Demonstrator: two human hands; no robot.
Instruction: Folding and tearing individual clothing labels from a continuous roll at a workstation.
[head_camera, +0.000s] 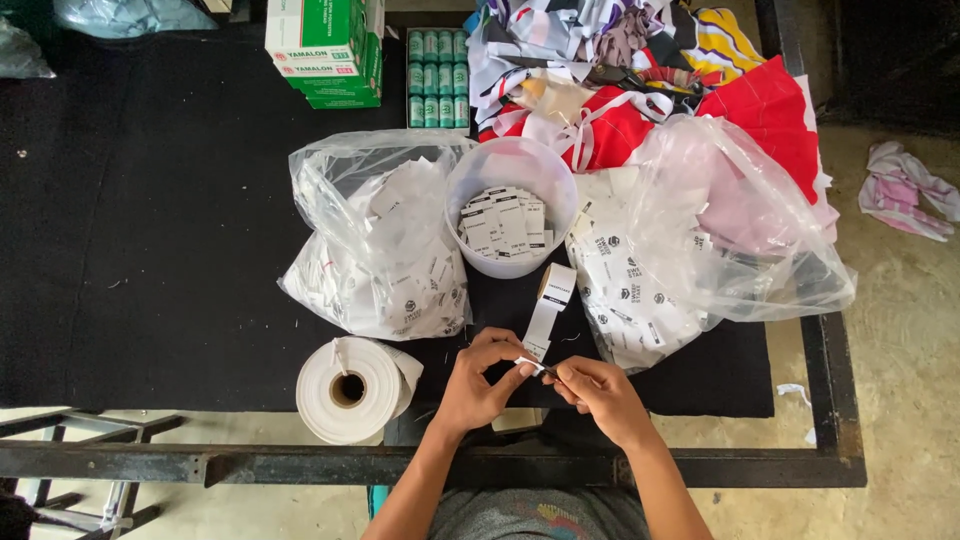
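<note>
My left hand (480, 380) and my right hand (598, 392) meet at the near edge of the black table (150, 250), both pinching the end of a white printed label strip (545, 320). The strip runs up from my fingertips to a small roll (556, 285) lying by a translucent plastic tub (470, 175). The tub holds several cut white labels (505, 225). A thin dark item sits between my right fingers; I cannot tell what it is.
Clear bags of labels lie left (375, 250) and right (680, 250) of the tub. A big white tape roll (350, 388) is at the near edge. Green-and-white boxes (325, 50), green spools (437, 78) and a pile of fabric (640, 70) are at the back.
</note>
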